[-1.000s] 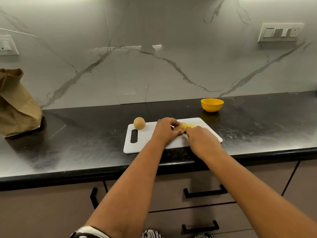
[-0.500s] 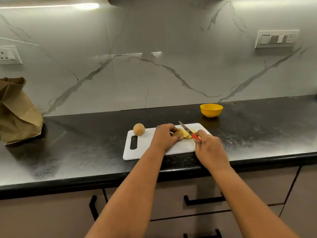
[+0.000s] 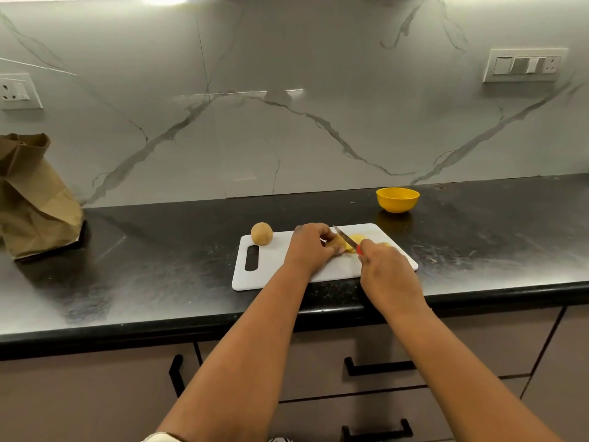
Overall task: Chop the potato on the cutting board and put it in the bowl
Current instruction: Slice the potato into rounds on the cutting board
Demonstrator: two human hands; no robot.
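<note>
A white cutting board (image 3: 271, 266) lies on the black counter. My left hand (image 3: 310, 247) holds a partly cut potato (image 3: 338, 243) down on the board, fingers curled over it. My right hand (image 3: 387, 272) grips a red-handled knife (image 3: 347, 240), its blade resting against the potato's cut end. Yellow potato slices (image 3: 360, 239) lie just right of the blade. A whole round potato (image 3: 262, 233) sits at the board's far left corner. The yellow bowl (image 3: 397, 200) stands behind the board to the right and looks empty.
A crumpled brown paper bag (image 3: 32, 196) stands on the counter at far left. The marble backsplash carries a socket (image 3: 17, 90) at left and a switch panel (image 3: 524, 65) at right. Drawers with black handles (image 3: 379, 366) sit below the counter edge.
The knife, hidden a second ago, now shows its blade raised and set against the potato. My right hand has drawn slightly back toward me. The camera tilted down a little.
</note>
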